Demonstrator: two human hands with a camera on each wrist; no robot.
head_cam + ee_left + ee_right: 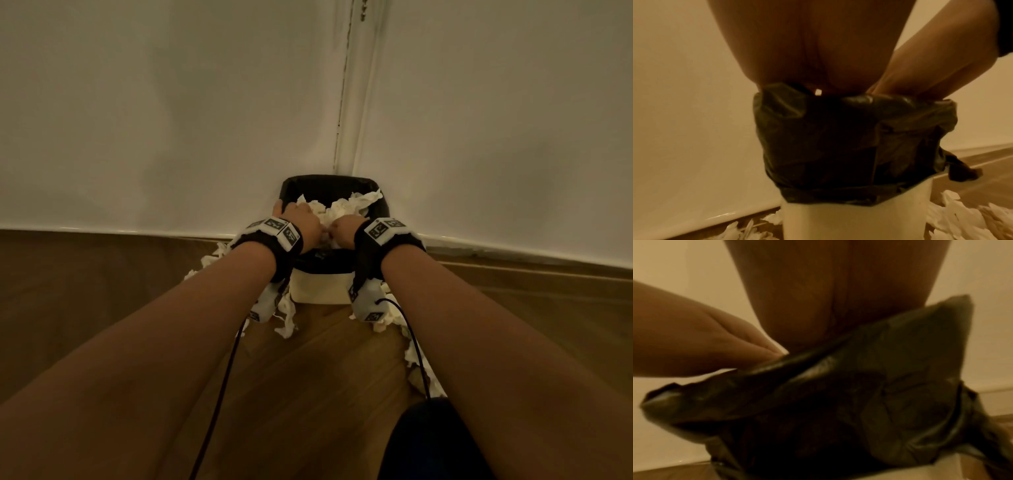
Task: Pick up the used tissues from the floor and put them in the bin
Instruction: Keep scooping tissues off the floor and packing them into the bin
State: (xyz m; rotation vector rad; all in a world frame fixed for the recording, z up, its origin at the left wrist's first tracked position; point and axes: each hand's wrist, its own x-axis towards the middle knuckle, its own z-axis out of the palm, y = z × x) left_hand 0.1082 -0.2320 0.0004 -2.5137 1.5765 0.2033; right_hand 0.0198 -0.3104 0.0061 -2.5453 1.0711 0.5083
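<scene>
A white bin point(322, 286) with a black liner point(849, 138) stands in the corner, heaped with crumpled tissues point(346, 205). Both hands reach into its top. My left hand point(303, 224) has its thumb on the left rim, and its fingers point(748, 344) run straight down behind the liner edge onto the heap. My right hand point(344, 229) sits beside it, knuckles up, its fingers point(885, 86) dipping into the bin with the tips hidden. More tissues lie on the floor at the bin's left point(286, 317) and right point(416, 356).
Two pale walls meet right behind the bin, with a skirting board point(102, 231) along the wooden floor point(325, 377). Black wrist cables point(222, 383) hang over the floor. A dark rounded shape point(435, 442) fills the bottom edge.
</scene>
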